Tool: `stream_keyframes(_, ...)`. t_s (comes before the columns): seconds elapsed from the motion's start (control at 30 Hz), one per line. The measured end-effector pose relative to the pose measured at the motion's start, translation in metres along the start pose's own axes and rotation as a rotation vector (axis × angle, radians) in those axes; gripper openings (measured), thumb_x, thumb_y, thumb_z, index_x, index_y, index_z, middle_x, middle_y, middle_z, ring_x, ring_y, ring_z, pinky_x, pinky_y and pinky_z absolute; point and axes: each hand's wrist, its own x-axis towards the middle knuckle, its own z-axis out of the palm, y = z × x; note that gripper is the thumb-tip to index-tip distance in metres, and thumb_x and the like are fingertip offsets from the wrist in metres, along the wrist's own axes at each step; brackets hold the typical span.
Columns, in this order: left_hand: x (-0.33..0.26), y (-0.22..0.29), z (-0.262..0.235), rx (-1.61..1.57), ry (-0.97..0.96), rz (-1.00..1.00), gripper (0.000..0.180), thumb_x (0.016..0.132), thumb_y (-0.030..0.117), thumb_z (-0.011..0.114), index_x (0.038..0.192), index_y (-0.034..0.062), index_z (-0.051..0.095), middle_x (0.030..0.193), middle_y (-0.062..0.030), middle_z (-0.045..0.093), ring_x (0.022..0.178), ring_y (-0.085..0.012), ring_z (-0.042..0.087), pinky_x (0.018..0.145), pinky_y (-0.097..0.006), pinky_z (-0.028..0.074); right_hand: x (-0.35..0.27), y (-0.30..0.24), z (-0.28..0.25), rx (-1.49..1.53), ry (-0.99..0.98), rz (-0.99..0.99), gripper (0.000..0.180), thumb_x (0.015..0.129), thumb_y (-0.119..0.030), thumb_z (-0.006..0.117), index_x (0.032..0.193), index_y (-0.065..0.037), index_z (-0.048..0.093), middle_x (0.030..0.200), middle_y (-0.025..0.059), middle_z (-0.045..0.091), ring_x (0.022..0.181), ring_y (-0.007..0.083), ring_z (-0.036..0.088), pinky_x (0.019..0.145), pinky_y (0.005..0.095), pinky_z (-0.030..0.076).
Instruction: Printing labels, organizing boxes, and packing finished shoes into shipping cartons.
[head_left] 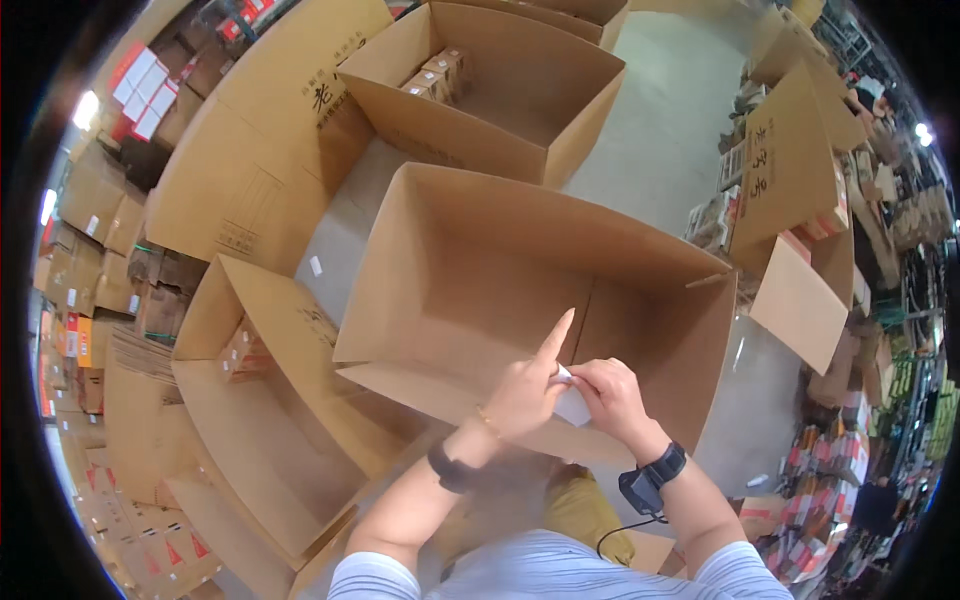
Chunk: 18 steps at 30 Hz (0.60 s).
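My left hand [525, 398] and my right hand [612, 393] meet over the near side of a large open cardboard box [490, 255]. Between them is a small white slip of paper [573, 408]. The thumb and fingers of my right hand pinch it. My left hand is closed at the slip's other side, with its index finger stretched out away from me; its remaining fingers are partly hidden. The box stands just beyond my body, its top open and its inside bare brown cardboard. Both hands are above it, apart from its walls.
Behind stands another open box [500, 90] with several small cartons [440, 78] inside. At left is an open box [270, 440] holding a small carton [245, 352], and a tall cardboard panel [260, 150]. Open boxes [790, 190] and stacked goods [825, 465] line the right.
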Motion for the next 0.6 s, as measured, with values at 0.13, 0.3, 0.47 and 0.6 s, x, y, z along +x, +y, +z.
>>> stream_keyframes(0.13, 0.002, -0.067, -0.079, -0.031, 0.024, 0.167, 0.08, 0.072, -0.002, 0.058, 0.138, 0.016, 0.016, 0.08, -0.0155, 0.06, 0.075, -0.0306, 0.06, 0.067, -0.036, 0.047, 0.073, -0.016, 0.059, 0.251, -0.197, 0.161, 0.007, 0.081, -0.003, 0.055, 0.076, -0.001, 0.06, 0.067, 0.0085, 0.059, 0.058, 0.0155, 0.055, 0.05, 0.0262, 0.04)
stream_keyframes(0.3, 0.0, -0.174, -0.147, 0.027, 0.335, 0.216, 0.078, 0.072, -0.004, 0.057, 0.137, 0.0157, 0.018, 0.101, -0.0195, 0.057, 0.089, -0.0341, 0.058, 0.076, -0.037, 0.048, 0.163, -0.029, 0.136, 0.398, -0.093, 0.522, 0.012, 0.086, -0.006, 0.051, 0.084, 0.0, 0.06, 0.077, 0.0047, 0.06, 0.062, 0.0091, 0.057, 0.051, 0.0193, 0.041)
stream_keyframes(0.47, -0.025, -0.3, -0.157, 0.435, 0.665, -0.58, 0.076, 0.074, 0.011, 0.064, 0.134, 0.0122, 0.018, 0.111, -0.0176, 0.053, 0.11, -0.0305, 0.047, 0.091, -0.037, 0.037, 0.223, -0.074, 0.233, -0.009, -0.2, -0.239, 0.011, 0.082, 0.002, 0.053, 0.091, 0.002, 0.06, 0.101, 0.0131, 0.057, 0.079, 0.0145, 0.061, 0.065, 0.0238, 0.048)
stream_keyframes(0.6, -0.039, -0.29, -0.241, -1.598, 0.366, -0.29, 0.045, 0.084, 0.035, 0.053, 0.113, 0.0011, 0.046, 0.104, -0.0086, 0.055, 0.102, -0.0177, 0.049, 0.093, -0.035, 0.035, 0.218, -0.069, 0.283, 0.224, -0.515, -0.299, 0.037, 0.075, 0.0, 0.062, 0.111, -0.004, 0.052, 0.119, 0.0166, 0.044, 0.097, 0.0299, 0.054, 0.08, 0.0355, 0.048)
